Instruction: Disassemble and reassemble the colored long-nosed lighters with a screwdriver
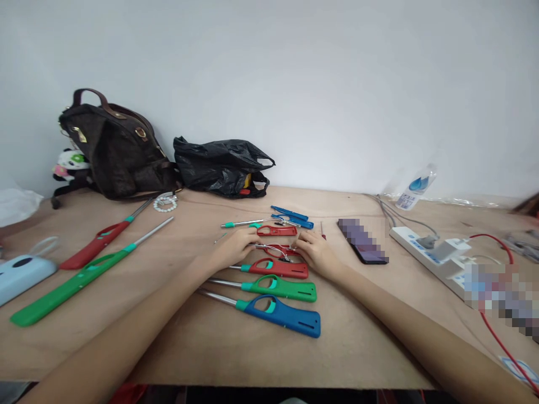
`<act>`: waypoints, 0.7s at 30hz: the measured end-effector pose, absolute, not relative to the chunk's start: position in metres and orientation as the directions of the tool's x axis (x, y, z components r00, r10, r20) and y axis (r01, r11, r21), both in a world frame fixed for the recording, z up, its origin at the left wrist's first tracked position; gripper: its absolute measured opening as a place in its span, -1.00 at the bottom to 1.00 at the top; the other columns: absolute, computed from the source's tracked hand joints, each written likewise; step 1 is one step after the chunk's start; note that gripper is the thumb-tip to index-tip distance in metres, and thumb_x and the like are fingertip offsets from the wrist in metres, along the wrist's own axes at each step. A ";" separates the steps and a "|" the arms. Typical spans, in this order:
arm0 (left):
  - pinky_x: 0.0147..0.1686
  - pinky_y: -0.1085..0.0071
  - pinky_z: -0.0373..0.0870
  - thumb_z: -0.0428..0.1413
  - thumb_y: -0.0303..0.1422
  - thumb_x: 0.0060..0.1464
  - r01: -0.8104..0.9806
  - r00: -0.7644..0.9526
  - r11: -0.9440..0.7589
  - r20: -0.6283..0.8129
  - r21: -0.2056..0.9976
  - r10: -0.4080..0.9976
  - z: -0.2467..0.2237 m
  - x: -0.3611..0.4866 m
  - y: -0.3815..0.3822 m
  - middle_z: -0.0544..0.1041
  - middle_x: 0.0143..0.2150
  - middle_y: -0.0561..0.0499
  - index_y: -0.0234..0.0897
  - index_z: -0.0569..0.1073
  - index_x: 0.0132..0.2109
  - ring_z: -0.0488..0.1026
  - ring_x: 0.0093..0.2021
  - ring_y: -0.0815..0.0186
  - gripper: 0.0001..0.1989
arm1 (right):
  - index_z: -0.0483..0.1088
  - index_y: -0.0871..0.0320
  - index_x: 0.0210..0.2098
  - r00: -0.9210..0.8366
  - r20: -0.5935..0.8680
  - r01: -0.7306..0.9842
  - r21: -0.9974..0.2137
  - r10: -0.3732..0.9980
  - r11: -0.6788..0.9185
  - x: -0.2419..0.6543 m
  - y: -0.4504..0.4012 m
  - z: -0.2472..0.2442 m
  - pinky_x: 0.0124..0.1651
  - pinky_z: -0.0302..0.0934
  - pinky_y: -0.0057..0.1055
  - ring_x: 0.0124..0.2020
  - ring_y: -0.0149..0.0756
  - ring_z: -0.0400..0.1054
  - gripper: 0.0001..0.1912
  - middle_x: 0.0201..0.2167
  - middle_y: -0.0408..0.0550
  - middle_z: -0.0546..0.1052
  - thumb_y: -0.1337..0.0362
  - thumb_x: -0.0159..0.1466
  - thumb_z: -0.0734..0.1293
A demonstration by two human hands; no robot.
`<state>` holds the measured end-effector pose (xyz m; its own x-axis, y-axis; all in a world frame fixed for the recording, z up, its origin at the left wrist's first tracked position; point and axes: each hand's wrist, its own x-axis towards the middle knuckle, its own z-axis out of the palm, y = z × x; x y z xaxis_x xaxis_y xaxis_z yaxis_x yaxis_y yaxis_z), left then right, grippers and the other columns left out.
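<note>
An opened red lighter shell point(275, 251) with white wires and a bit of metal rod lies between my two hands. My left hand point(236, 247) is closed at its front end, fingertips together by the rod; what they pinch is hidden. At the rear end, my right hand point(315, 253) has bent fingers touching the wires and shell edge; its grip is too small to make out. Just beyond lie another red half shell point(278, 230), a metal lighter tube point(240, 224) and blue shell halves point(292, 216). Nearer me are whole red point(286, 270), green point(290, 289) and blue lighters point(290, 317).
Left are a long red lighter point(95, 245), a long green lighter point(76, 286) and a bead bracelet point(164, 203). A backpack point(122, 151) and black plastic bag point(223, 165) stand behind. Right are a screwdriver point(323, 233), phone point(362, 241), power strip point(421, 252) and bottle point(416, 188).
</note>
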<state>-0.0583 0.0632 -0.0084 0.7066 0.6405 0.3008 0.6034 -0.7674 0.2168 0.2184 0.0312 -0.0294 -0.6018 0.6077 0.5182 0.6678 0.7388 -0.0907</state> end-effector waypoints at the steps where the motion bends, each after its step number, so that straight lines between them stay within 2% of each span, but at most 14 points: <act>1: -0.09 0.40 0.38 0.01 -0.51 0.17 0.608 0.708 -0.768 0.300 0.200 0.639 -0.008 -0.058 0.063 0.52 -0.15 -0.05 -0.25 0.54 -0.17 0.47 -0.11 0.23 -0.78 | 0.43 0.17 -0.27 -0.601 0.522 0.671 -0.080 0.604 0.737 0.218 0.031 -0.030 -0.15 0.24 -0.24 -0.20 -0.15 0.29 -0.76 -0.27 0.09 0.43 0.41 0.36 0.14; 7: -0.11 0.38 0.40 0.00 -0.57 0.14 0.634 0.726 -0.769 0.281 0.081 0.628 -0.004 -0.053 0.060 0.54 -0.18 -0.07 -0.30 0.54 -0.23 0.49 -0.14 0.22 -0.77 | 0.42 0.15 -0.36 -0.605 0.513 0.677 -0.071 0.609 0.732 0.217 0.030 -0.030 -0.20 0.22 -0.28 -0.27 -0.19 0.26 -0.72 -0.32 0.05 0.39 0.39 0.37 0.12; 12: -0.02 0.37 0.39 0.00 -0.59 0.13 0.610 0.753 -0.791 0.277 0.049 0.597 0.004 -0.051 0.055 0.56 -0.15 -0.05 -0.27 0.55 -0.18 0.49 -0.09 0.23 -0.74 | 0.42 0.15 -0.36 -0.607 0.505 0.685 -0.059 0.614 0.726 0.217 0.030 -0.030 -0.22 0.21 -0.29 -0.28 -0.19 0.25 -0.71 -0.34 0.05 0.39 0.39 0.37 0.11; 21: -0.05 0.39 0.40 0.03 -0.61 0.13 0.603 0.772 -0.798 0.255 -0.002 0.582 0.006 -0.049 0.055 0.55 -0.07 -0.04 -0.25 0.57 -0.16 0.50 -0.08 0.23 -0.72 | 0.42 0.15 -0.34 -0.603 0.496 0.691 -0.068 0.625 0.720 0.217 0.030 -0.030 -0.23 0.22 -0.29 -0.27 -0.19 0.27 -0.71 -0.32 0.04 0.38 0.39 0.38 0.11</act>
<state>-0.0488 0.0550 0.0062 0.7719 0.5823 0.2553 0.6026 -0.7980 -0.0017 0.2165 0.0300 -0.0302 -0.6027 0.6255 0.4956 0.6910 0.7196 -0.0679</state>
